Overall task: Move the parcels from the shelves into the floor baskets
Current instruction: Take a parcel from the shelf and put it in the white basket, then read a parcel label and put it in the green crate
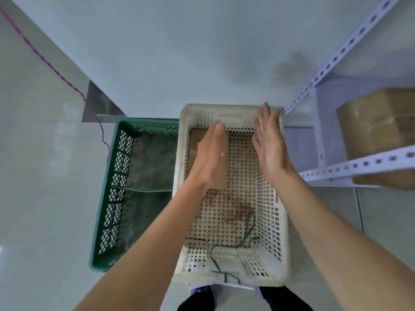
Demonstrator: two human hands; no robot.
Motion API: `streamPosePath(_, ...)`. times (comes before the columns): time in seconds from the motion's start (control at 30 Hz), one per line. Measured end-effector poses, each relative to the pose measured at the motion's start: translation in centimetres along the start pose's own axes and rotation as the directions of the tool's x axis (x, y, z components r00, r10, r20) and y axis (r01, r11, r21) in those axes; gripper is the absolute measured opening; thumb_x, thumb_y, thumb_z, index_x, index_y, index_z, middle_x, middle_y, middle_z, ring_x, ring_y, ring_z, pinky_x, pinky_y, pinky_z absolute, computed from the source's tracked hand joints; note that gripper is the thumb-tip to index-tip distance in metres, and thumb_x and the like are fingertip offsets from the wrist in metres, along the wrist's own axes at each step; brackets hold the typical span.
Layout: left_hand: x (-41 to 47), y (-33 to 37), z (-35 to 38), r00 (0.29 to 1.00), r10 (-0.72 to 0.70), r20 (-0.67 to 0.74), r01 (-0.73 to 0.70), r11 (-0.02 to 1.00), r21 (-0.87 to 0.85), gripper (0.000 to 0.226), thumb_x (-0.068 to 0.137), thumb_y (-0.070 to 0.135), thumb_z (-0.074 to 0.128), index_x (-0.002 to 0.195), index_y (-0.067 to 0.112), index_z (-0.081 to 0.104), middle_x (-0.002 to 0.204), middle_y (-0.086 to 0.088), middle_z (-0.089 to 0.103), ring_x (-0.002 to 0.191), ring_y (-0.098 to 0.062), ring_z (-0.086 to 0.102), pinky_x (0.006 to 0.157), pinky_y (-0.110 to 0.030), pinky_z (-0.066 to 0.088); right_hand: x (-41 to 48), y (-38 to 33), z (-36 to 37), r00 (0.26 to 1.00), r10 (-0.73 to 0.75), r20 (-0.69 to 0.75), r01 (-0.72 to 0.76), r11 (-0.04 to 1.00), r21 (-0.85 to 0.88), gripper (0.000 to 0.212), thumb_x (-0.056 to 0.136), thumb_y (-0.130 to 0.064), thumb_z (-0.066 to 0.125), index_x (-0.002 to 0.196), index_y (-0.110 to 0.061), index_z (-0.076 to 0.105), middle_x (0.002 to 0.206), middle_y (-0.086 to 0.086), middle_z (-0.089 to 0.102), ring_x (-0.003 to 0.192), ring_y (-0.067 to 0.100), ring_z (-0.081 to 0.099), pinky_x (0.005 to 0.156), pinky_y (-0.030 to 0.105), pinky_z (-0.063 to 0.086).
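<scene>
A white perforated floor basket [272, 221] stands straight below me. A flat brown cardboard parcel [195, 140] lies inside it against the far left wall, partly hidden by my left hand [211, 153]. That hand hovers above the parcel with straight fingers and holds nothing. My right hand [269, 140] is also flat and empty, over the basket's far right side. On the shelf at the right sits a large brown parcel [377, 131] wrapped in tape.
A green floor basket [112, 194] stands to the left of the white one, with nothing visible in it. The white perforated metal shelf frame [359, 164] rises at the right. A pink-blue cord [67, 81] hangs down the left wall. Green string lies in the white basket.
</scene>
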State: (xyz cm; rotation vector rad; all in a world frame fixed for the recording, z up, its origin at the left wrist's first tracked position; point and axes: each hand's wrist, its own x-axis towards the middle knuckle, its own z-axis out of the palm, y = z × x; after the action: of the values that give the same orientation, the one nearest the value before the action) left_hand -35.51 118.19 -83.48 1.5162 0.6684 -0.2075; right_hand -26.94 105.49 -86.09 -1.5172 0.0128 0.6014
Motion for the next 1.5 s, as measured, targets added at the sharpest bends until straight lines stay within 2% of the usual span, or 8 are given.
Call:
streamPosePath(0.2,-11.8,13.7,0.6,0.994,0.105,0.026,-0.104,0.994,-0.034,0.080,0.099,0.083,0.021,0.170,0.047,0.019,0.179,0.021,0.011,0.166,-0.008,0.008,0.135,-0.057,0.012,-9.7,-15.5,0.1,0.990,-0.137,-0.018,0.138,0.989,0.052,0.071,0.103,-0.068,0.014,0.168,-0.040,0.016,0.176,-0.017,0.017,0.160,0.002,0.018,0.133,0.042,0.012)
streamPosePath(0.37,-21.1,21.0,2.4,0.981,0.194,0.024,-0.193,0.980,-0.046,0.070,0.102,0.076,0.025,0.168,0.052,0.021,0.173,0.032,0.009,0.166,-0.011,0.009,0.133,-0.064,0.011,-18.4,-24.2,-0.3,0.970,-0.240,0.022,0.239,0.970,0.053,0.073,0.099,-0.070,0.018,0.167,-0.042,0.018,0.174,-0.021,0.022,0.156,-0.005,0.025,0.133,0.040,0.015)
streamPosePath(0.47,-25.9,23.6,4.2,0.952,0.305,0.040,-0.305,0.952,-0.009,0.061,0.110,0.063,0.029,0.168,0.050,0.019,0.168,0.036,0.007,0.167,-0.009,0.006,0.135,-0.059,0.008,-23.7,-28.3,-1.5,0.950,-0.308,0.047,0.306,0.951,0.053,0.071,0.103,-0.074,0.018,0.166,-0.043,0.018,0.174,-0.023,0.021,0.155,-0.008,0.024,0.133,0.039,0.015)
streamPosePath(0.6,-32.9,27.4,8.7,0.921,0.389,0.021,-0.389,0.921,-0.014,0.081,0.095,0.082,0.027,0.168,0.046,0.025,0.173,0.030,0.018,0.164,0.001,0.011,0.137,-0.046,0.011,-30.7,-33.4,-4.8,0.916,-0.391,0.090,0.387,0.920,0.061,0.085,0.092,-0.078,0.027,0.167,-0.041,0.018,0.174,-0.023,0.020,0.155,-0.009,0.024,0.134,0.039,0.015)
streamPosePath(0.83,-41.7,30.3,18.3,0.853,0.519,0.063,-0.517,0.855,-0.041,0.076,0.099,0.084,0.028,0.165,0.048,0.033,0.163,0.035,0.032,0.153,0.009,0.029,0.135,-0.045,0.020,-41.7,-37.9,-13.9,0.848,-0.521,0.092,0.518,0.854,0.061,0.070,0.094,-0.079,0.027,0.160,-0.055,0.023,0.172,-0.029,0.021,0.154,-0.013,0.022,0.134,0.036,0.014)
streamPosePath(1.03,-47.2,33.5,28.0,0.750,0.640,0.169,-0.644,0.764,-0.038,0.067,0.104,0.074,0.019,0.165,0.048,0.029,0.166,0.031,0.028,0.154,0.005,0.028,0.129,-0.039,0.027,-49.0,-41.6,-24.1,0.788,-0.615,-0.021,0.615,0.788,-0.012,0.103,0.079,-0.099,0.036,0.166,-0.048,0.017,0.173,-0.029,0.018,0.154,-0.012,0.021,0.129,0.029,0.016)
streamPosePath(1.13,-49.0,34.7,32.6,0.709,0.669,0.224,-0.673,0.737,-0.069,0.059,0.107,0.064,0.016,0.162,0.050,0.030,0.172,0.026,0.026,0.157,0.002,0.027,0.131,-0.043,0.027,-51.6,-43.0,-28.6,0.759,-0.646,-0.079,0.646,0.763,-0.030,0.097,0.083,-0.096,0.031,0.166,-0.049,0.017,0.172,-0.030,0.017,0.154,-0.013,0.020,0.132,0.033,0.013)
streamPosePath(1.5,-51.2,41.5,48.1,0.607,0.664,0.436,-0.680,0.718,-0.148,0.070,0.101,0.083,0.020,0.164,0.053,0.029,0.171,0.028,0.026,0.152,0.005,0.032,0.117,-0.030,0.029,-56.6,-46.4,-44.2,0.675,-0.667,-0.315,0.678,0.730,-0.091,0.089,0.087,-0.093,0.030,0.164,-0.052,0.020,0.170,-0.033,0.022,0.154,-0.013,0.022,0.131,0.034,0.015)
